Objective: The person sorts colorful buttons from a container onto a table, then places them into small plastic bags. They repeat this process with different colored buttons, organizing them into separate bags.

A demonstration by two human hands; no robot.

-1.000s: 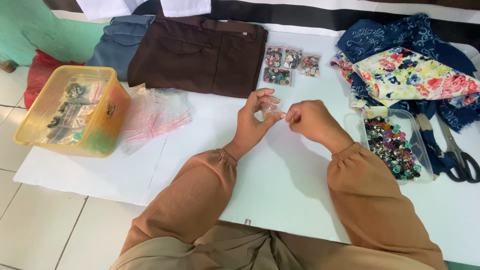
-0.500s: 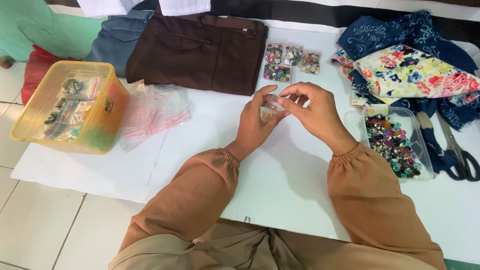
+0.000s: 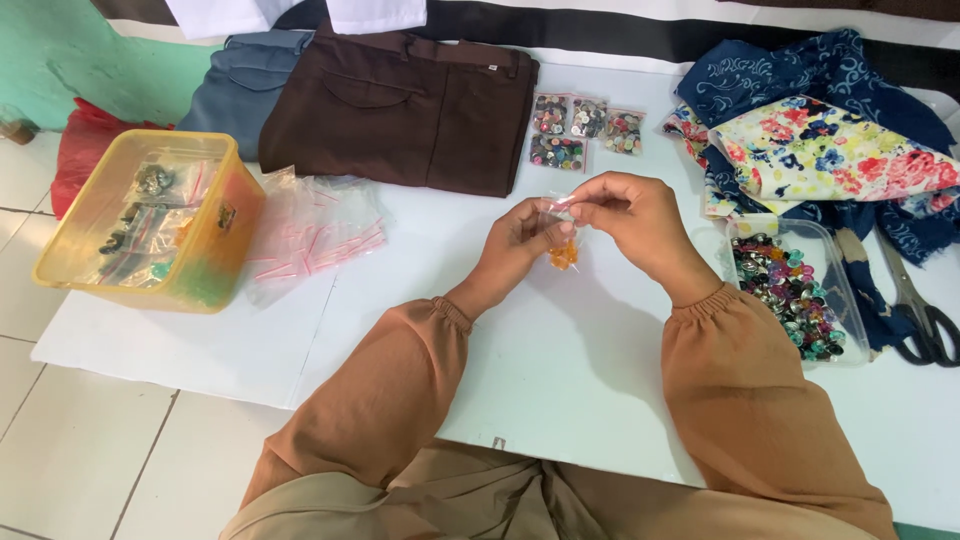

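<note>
My left hand (image 3: 518,245) and my right hand (image 3: 633,220) meet above the white table (image 3: 560,370), both pinching the top of a small clear bag (image 3: 561,235). Orange buttons (image 3: 563,256) sit in the bottom of that bag, which hangs between the fingers. To the right of my right hand lies a clear tray of mixed coloured buttons (image 3: 790,292). Beyond my hands, several small filled button bags (image 3: 580,130) lie in front of folded brown trousers (image 3: 405,105).
A yellow plastic box (image 3: 150,225) with small items stands at the left, beside a pile of empty clear bags (image 3: 315,230). Floral and blue fabrics (image 3: 820,140) lie at the back right, with black scissors (image 3: 920,310) at the right edge. Folded blue trousers (image 3: 235,85) lie far left.
Both hands moved slightly right and apart from a tight pinch; the small bag now hangs visibly between them with orange buttons in it.
</note>
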